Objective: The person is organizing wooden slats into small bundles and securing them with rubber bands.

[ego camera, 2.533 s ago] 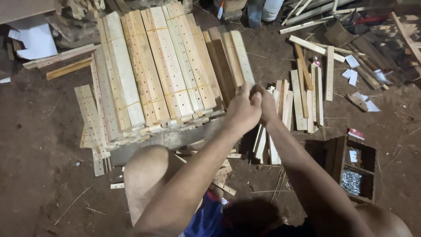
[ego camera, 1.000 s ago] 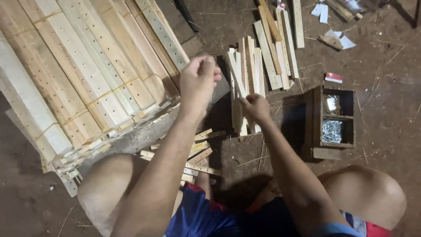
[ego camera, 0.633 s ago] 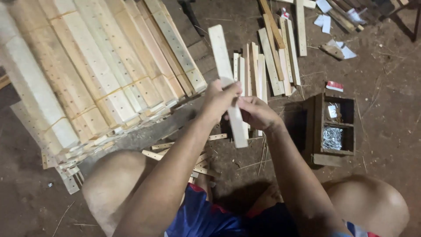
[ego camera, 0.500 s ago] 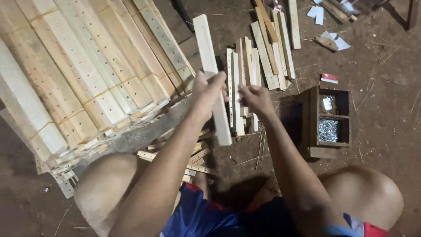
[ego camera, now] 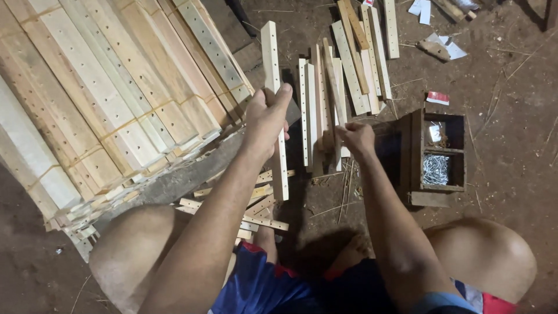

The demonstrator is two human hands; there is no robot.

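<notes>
We see a long pale wooden slat with small holes down it, held up over the dirt floor. It points away from the person, with its far end near the dark plank at the top and its near end above a little heap of short wood pieces. The left hand is wrapped tight around the middle of the slat, fingers curled over its edge.

Just to the right, a row of thin slats lies flat on the ground, side by side, with narrow dark gaps between them. The right hand rests on the near ends of these slats, fingers bent down onto the wood. We cannot tell if it is pinching one or only touching.

More slats lie past that row, some crossing over each other. To the right of the right hand sits a small dark wooden box with two parts; the nearer part holds shiny nails. A small red and white packet lies on the dirt just past the box.

On the left, a big stack of wide drilled boards fills that side, its edge close to the held slat. Bare knees sit at the bottom, left and right. There is open dirt to the right of the box.
</notes>
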